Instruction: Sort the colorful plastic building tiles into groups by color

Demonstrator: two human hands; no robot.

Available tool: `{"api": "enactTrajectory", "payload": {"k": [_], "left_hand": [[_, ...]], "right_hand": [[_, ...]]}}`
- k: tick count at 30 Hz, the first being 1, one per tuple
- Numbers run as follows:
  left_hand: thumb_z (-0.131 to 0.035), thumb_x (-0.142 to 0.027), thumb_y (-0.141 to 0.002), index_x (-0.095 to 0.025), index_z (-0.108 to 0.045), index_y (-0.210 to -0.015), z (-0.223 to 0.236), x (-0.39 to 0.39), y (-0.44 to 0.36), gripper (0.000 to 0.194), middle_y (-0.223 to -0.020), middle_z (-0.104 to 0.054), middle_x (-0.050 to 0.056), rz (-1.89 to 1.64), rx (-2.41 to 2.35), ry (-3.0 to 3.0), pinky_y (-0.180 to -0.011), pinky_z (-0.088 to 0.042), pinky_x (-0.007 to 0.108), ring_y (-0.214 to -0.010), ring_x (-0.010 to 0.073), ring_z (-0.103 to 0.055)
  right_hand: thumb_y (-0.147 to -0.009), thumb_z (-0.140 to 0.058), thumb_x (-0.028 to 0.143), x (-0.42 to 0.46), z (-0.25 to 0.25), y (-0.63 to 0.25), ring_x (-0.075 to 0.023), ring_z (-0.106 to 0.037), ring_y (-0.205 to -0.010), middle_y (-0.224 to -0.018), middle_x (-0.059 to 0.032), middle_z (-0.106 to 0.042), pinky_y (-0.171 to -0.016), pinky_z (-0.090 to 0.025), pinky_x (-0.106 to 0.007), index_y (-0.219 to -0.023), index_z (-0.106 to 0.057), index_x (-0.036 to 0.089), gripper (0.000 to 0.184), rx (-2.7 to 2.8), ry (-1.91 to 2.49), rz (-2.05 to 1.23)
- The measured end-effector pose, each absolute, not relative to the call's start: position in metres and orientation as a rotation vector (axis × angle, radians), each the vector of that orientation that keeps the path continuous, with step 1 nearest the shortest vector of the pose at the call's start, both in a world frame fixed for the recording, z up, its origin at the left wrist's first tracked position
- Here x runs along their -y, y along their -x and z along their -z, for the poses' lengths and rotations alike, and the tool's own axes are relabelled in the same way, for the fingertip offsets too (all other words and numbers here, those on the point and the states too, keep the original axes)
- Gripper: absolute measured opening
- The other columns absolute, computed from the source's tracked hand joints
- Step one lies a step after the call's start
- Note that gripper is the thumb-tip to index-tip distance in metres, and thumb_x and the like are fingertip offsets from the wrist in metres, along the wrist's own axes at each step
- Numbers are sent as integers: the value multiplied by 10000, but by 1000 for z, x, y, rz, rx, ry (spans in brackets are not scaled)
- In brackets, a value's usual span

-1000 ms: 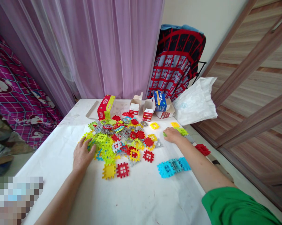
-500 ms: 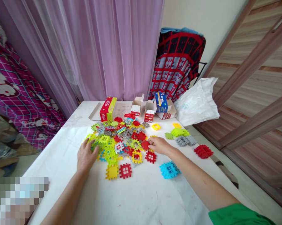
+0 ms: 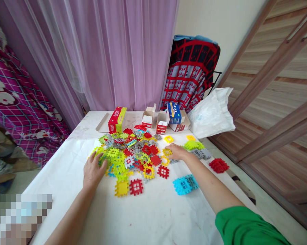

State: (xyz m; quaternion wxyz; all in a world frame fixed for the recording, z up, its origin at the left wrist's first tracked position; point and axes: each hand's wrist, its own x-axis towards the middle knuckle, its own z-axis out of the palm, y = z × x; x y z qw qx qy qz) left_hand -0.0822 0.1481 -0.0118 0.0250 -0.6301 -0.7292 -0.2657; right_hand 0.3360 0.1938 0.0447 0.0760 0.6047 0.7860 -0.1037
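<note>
A heap of toothed, square plastic building pieces (image 3: 135, 148) in red, grey, yellow, lime green and blue lies on the table. My left hand (image 3: 94, 169) rests at the heap's left edge, fingers spread, beside the lime-green pieces (image 3: 117, 160). At the right edge, my right hand (image 3: 177, 151) has its fingers bent onto a yellow building piece (image 3: 166, 151); the fingertips are partly hidden. Just below it lie a yellow frame piece (image 3: 165, 161) and a red window piece (image 3: 163, 172). Another red window piece (image 3: 136, 187) sits at the heap's front, beside a solid yellow piece (image 3: 121, 188).
Colour-sorted piles stand on the right: blue (image 3: 183, 185), red (image 3: 219, 165), grey (image 3: 200, 154) and lime green (image 3: 194, 145). Behind the heap are a red-and-yellow box (image 3: 117, 119), small open cartons (image 3: 162, 123), a blue box (image 3: 174, 113) and a white plastic bag (image 3: 211, 114).
My right hand has shifted right, from a red piece at the heap's edge to the yellow piece. The camera view has turned slightly. My left hand stays in place.
</note>
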Motion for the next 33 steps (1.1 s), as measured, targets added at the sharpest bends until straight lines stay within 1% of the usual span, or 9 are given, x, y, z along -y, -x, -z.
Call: {"api": "enactTrajectory", "payload": {"k": [4,7,9,11,13,15,18,22,33], "left_hand": [[-463,-408,-865,-165,-644,-1171,13,-148,83,430,-1336,-537,143,824,2257,1954,-1045,-413,436,-1224,299,-519],[-467,-407,-864,-174,-646,-1168,12,-148,83,423,-1334,-538,137,824,2262,1957,-1041,-416,433,-1225,297,-517],[-474,-404,-863,-189,-646,-1168,11,-148,82,411,-1332,-541,127,828,2272,1950,-1039,-418,433,-1227,295,-516],[-471,-403,-864,-187,-645,-1169,11,-148,81,413,-1337,-537,132,827,2281,1945,-1039,-418,436,-1228,297,-515],[-469,-398,-864,-184,-645,-1171,10,-148,81,414,-1338,-535,137,829,2279,1949,-1038,-418,442,-1228,302,-513],[-484,-389,-856,-196,-645,-1170,10,-147,81,402,-1333,-541,128,835,2275,1953,-1036,-420,446,-1227,302,-513],[-483,-389,-859,-191,-646,-1174,9,-147,81,406,-1340,-537,132,827,2277,1952,-1037,-421,449,-1227,305,-515],[-441,-404,-879,-147,-638,-1190,8,-147,81,448,-1360,-517,165,786,2268,1973,-1049,-410,448,-1239,312,-510],[-454,-401,-875,-167,-639,-1184,6,-146,80,429,-1353,-527,149,794,2280,1963,-1046,-413,440,-1229,302,-519]], "right_hand": [[-804,-617,329,-196,-49,-335,-262,-585,-1094,-1228,-135,-614,-898,-431,-289,-1252,-609,185,471,-2401,-1776,325],[-867,-535,328,-202,-56,-342,-219,-624,-994,-1107,-83,-689,-830,-445,-253,-1087,-698,197,304,-2408,-1789,413],[-883,-506,308,-208,-61,-349,-196,-643,-920,-1020,-48,-720,-786,-454,-240,-1011,-720,208,268,-2384,-1838,424],[-885,-503,289,-212,-62,-357,-189,-644,-938,-1049,-41,-717,-791,-455,-237,-1079,-696,214,284,-2353,-1928,381],[-894,-488,279,-214,-61,-361,-198,-627,-1022,-1155,-66,-683,-830,-449,-249,-1180,-647,205,335,-2309,-2045,308],[-905,-468,289,-213,-58,-362,-215,-611,-1076,-1213,-95,-652,-857,-444,-269,-1199,-633,190,351,-2267,-2136,244],[-878,-526,373,-205,-51,-354,-225,-606,-1092,-1236,-92,-639,-867,-446,-279,-1184,-636,209,365,-2262,-2132,227],[-801,-605,495,-196,-45,-337,-256,-577,-1145,-1278,-111,-605,-899,-445,-322,-1241,-584,215,521,-2211,-2078,177],[-751,-645,266,-203,-43,-322,-267,-569,-1156,-1260,-137,-606,-948,-431,-347,-1214,-597,198,471,-2218,-1994,225]]}}
